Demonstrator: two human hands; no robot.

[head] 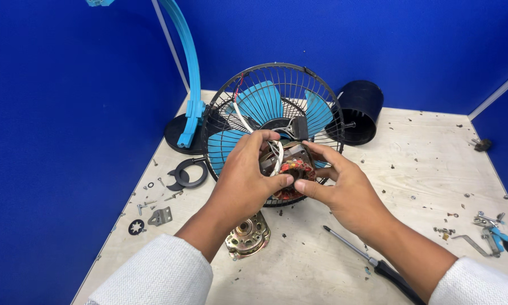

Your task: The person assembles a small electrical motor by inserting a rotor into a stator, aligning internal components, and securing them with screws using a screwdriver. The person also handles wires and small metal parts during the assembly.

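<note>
A small fan lies partly taken apart on a pale wooden table [423, 164]: a black wire grille [322, 99] with light blue blades [261, 101] behind it. In front of the grille both hands grip the fan's motor [295, 165], which shows copper windings, red parts and white wires [240, 116]. My left hand [242, 175] wraps the motor's left side, thumb tip at its lower front. My right hand [338, 183] pinches its right side, thumb meeting the left thumb. Much of the motor is hidden by the fingers.
A metal motor end cover [248, 237] lies under my left wrist. A black-handled screwdriver [372, 262] lies under my right forearm. A black cylindrical housing [360, 110] stands behind the grille, a blue stand on a black base [191, 96] at left. Screws, black rings [187, 172] and brackets [161, 216] are scattered around.
</note>
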